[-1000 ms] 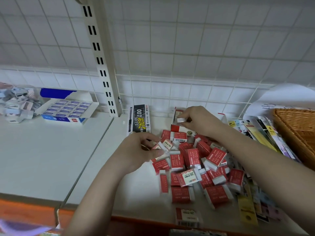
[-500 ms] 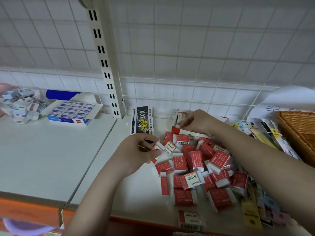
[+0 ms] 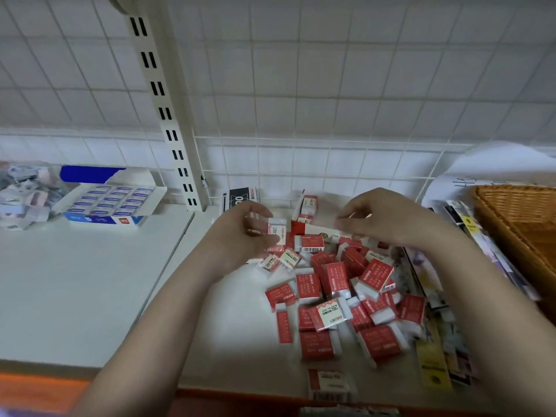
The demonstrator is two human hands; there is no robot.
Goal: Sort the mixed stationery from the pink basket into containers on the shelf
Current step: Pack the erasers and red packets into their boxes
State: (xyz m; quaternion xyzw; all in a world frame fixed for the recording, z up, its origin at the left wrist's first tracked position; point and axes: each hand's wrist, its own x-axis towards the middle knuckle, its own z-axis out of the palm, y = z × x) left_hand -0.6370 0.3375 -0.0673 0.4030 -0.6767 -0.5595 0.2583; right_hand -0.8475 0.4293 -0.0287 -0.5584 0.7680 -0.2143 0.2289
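Head view: the left hand [image 3: 249,236] pinches a 2B eraser [image 3: 277,231] in its grip above the shelf [image 3: 90,281]; the right hand [image 3: 379,218], fingers curled, hovers beside it, its hold unclear. Red erasers [image 3: 340,296] are heaped just below both.

Both forearms are stretched forward and angled inward. The left hand [image 3: 251,233] is raised with its fingers curled, something small being pinched at the fingertips. The right hand [image 3: 377,218] is held opposite, knuckles up, fingers bent downward; any hold cannot be told.

Eraser pile [image 3: 340,299] centre — wicker basket [image 3: 520,236] right.
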